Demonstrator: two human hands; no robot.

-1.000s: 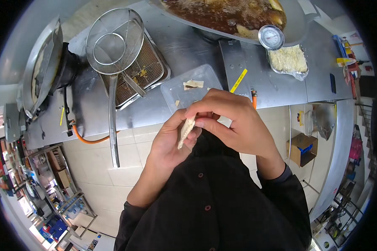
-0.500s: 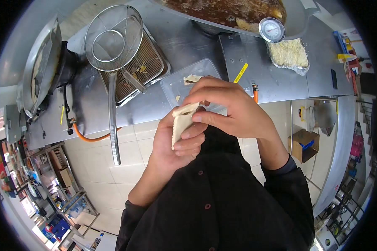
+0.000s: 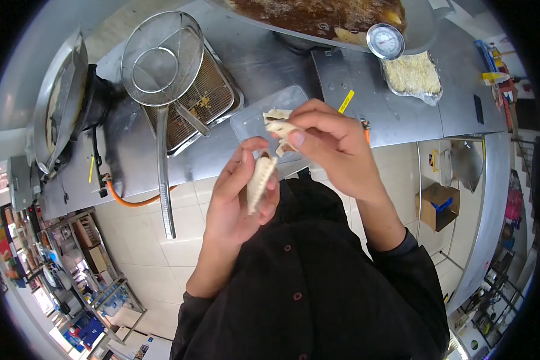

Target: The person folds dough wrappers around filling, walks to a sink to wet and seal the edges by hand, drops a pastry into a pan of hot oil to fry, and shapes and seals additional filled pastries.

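Note:
My left hand is closed around a pale pastry with a crimped edge, held upright on its side in front of my chest. Its upper end looks torn, with a darker filling just showing. Between thumb and fingers of my right hand is a torn pastry piece, apart from the rest and a little above it. Behind this piece stands a clear plastic container at the counter's front edge. More pale pastry bits lie in it, partly hidden by my right hand.
At the top, a pan of brown bubbling oil has a dial thermometer on its rim. A round strainer rests over a wire basket on the left. A tray of pale crumbs sits to the right.
The pastry has come apart: my right hand has pulled a piece away from the part in my left hand. My hands have separated, and the left has turned the pastry slightly.

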